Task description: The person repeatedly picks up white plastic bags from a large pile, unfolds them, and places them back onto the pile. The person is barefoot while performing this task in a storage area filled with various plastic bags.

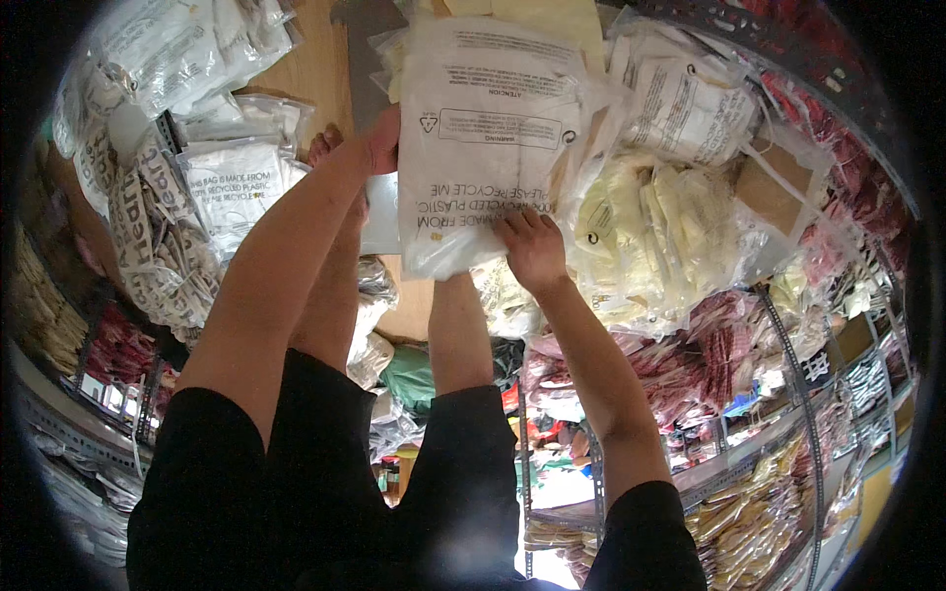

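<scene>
A flat clear plastic bag with a pale garment inside and printed writing (488, 148) lies spread before me. My left hand (384, 140) grips its left edge, with the fingers hidden behind the bag. My right hand (533, 247) rests on its lower right part, fingers bent against the plastic; whether they pinch it I cannot tell. Beneath and beyond the bag, pale yellow material (547, 18) shows. Bagged yellow garments (658, 229) are heaped to the right, and a bagged white garment (684, 107) lies above them.
Bagged white garments (233, 185) are piled at the left beside printed garments in plastic (162, 236). My bare feet stand on a wooden board (325, 66). Perforated metal uprights (794, 362) and shelves with bundled red-and-white garments (709, 347) surround me. A cardboard piece (772, 185) lies right.
</scene>
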Motion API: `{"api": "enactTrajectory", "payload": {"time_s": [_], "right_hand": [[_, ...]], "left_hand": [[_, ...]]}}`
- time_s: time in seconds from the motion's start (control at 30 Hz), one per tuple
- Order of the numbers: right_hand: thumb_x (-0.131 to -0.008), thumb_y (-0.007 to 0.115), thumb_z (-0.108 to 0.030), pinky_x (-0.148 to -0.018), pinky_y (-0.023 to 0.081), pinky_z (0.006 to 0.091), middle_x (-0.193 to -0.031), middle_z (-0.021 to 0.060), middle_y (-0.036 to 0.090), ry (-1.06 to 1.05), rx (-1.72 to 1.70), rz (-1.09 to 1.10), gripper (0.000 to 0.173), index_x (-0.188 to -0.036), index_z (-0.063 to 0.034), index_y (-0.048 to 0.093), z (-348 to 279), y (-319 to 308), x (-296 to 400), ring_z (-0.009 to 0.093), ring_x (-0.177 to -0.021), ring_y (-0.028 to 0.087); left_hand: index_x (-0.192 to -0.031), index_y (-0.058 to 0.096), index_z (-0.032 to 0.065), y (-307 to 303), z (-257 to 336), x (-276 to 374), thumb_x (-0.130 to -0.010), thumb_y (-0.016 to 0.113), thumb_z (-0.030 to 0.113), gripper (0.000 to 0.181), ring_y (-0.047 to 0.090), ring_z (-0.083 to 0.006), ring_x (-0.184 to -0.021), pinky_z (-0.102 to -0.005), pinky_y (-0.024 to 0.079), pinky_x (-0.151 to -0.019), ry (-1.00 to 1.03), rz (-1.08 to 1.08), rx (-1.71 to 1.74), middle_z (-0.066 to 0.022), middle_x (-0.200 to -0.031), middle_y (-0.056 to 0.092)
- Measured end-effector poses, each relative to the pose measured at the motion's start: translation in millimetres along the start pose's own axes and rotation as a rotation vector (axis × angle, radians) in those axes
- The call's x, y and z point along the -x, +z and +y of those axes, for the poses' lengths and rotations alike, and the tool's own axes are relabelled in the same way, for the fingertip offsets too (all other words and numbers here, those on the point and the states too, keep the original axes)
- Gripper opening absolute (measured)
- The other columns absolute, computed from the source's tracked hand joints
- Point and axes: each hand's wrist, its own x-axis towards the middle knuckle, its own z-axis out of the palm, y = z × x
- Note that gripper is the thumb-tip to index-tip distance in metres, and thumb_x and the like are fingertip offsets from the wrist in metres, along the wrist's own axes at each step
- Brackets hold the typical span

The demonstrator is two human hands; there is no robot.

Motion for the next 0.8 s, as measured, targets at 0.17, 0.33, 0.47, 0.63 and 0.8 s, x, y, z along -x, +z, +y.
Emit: {"api": "enactTrajectory", "payload": {"time_s": [0.17,0.33,0.47,0.63,0.8], "right_hand": [[-0.068,0.061,-0.014,-0.080,0.046,0.0396,-0.101,0.0057,0.060,0.133,-0.204,-0.032,0.024,-0.091,-0.0123,0.064,3,18,9,0.025,-0.097,0.056],[-0.060,0.074,-0.016,-0.085,0.045,0.0398,-0.104,0.0059,0.061,0.186,-0.438,-0.015,0.037,-0.096,-0.0124,0.066,12,-12,19,0.028,-0.100,0.055],[-0.067,0.078,-0.024,-0.091,0.043,0.0390,-0.114,0.0120,0.059,0.421,-0.850,0.011,0.042,-0.103,-0.0083,0.065,33,-9,21,0.029,-0.106,0.056],[-0.071,0.077,-0.023,-0.090,0.043,0.0379,-0.109,0.0186,0.059,1.016,-1.130,0.831,0.057,-0.116,0.0031,0.052,74,42,-7,0.027,-0.103,0.057],[-0.068,0.079,-0.024,-0.082,0.046,0.0339,-0.102,0.0164,0.062,1.039,-0.794,0.493,0.062,-0.115,0.0058,0.052,64,19,-37,0.024,-0.094,0.059]], "left_hand": [[-0.122,0.052,0.0050,14,0,19,-0.094,0.037,0.048,0.054,0.055,-0.0202,-0.110,-0.0349,0.046,-0.093,0.043,0.072,0.093,-0.0108,-0.121,0.057],[-0.126,0.046,0.0035,-2,-16,20,-0.087,0.059,0.034,0.051,0.052,-0.0254,-0.113,-0.0390,0.045,-0.095,0.100,-0.002,-0.047,-0.0116,-0.126,0.052],[-0.124,0.046,0.0017,28,-15,26,-0.073,0.076,0.014,0.060,0.055,-0.0268,-0.109,-0.0411,0.050,-0.089,0.091,0.081,-0.371,-0.0141,-0.123,0.052],[-0.121,0.049,0.0019,46,-22,30,-0.073,0.073,0.010,0.054,0.058,-0.0257,-0.103,-0.0385,0.050,-0.085,0.267,0.096,-0.349,-0.0129,-0.115,0.058],[-0.120,0.050,0.0005,67,-8,49,-0.073,0.073,0.007,0.053,0.058,-0.0263,-0.102,-0.0400,0.049,-0.087,0.289,0.065,-0.653,-0.0127,-0.113,0.059]]}}
